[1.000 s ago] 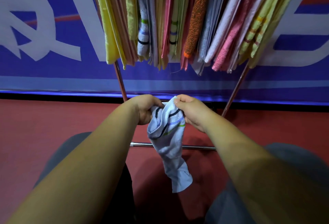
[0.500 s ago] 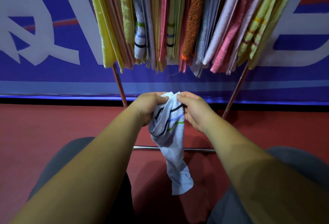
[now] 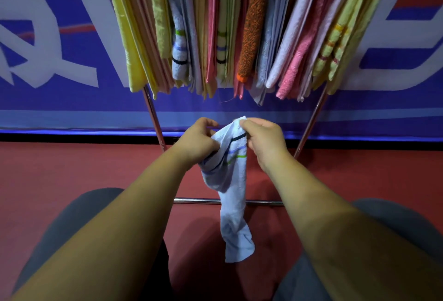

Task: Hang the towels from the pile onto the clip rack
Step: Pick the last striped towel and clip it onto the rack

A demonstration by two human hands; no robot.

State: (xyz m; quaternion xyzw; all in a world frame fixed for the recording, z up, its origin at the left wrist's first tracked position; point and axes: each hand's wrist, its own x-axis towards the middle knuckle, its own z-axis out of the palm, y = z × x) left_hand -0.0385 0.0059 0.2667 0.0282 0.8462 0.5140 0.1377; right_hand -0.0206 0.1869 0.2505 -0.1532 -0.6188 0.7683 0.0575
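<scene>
Since half a second ago we have lifted the top corner of the towel slightly and spread it between our hands. Our left hand has its fingers curled into the bunched cloth; our right hand pinches the striped corner. It hangs from both, below the hung towels on the rack, over the floor.
</scene>
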